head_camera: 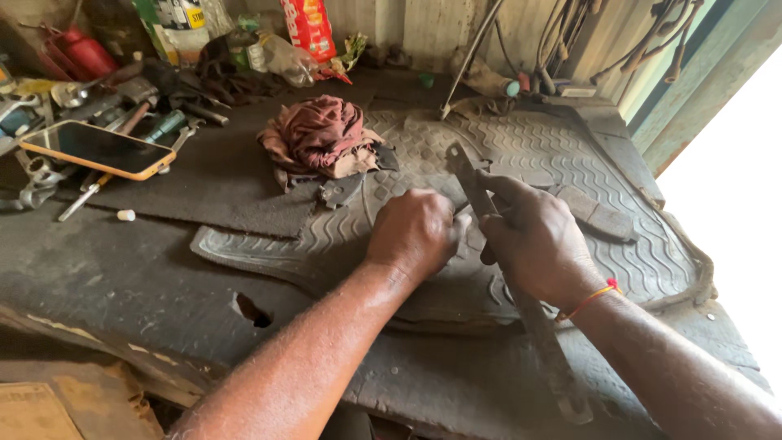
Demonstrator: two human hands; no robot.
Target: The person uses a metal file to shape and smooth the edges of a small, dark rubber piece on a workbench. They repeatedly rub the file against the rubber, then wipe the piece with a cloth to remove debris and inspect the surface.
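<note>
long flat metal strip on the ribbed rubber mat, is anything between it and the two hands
Nothing visible does. The right hand is wrapped around the long flat dark metal strip, and the closed left hand lies against it on the grey ribbed rubber mat. The crumpled maroon rag lies apart, farther back.

Two hands are working on the mat: one left hand and one right hand, both closing around one long metal strip. One thread band is circling the right wrist. One mat is lying on one table. One rag is sitting at the mat's far left edge. One phone is lying well left of the mat. One red packet is standing behind the rag. The tools left of the mat are piling too thickly to count.
</note>
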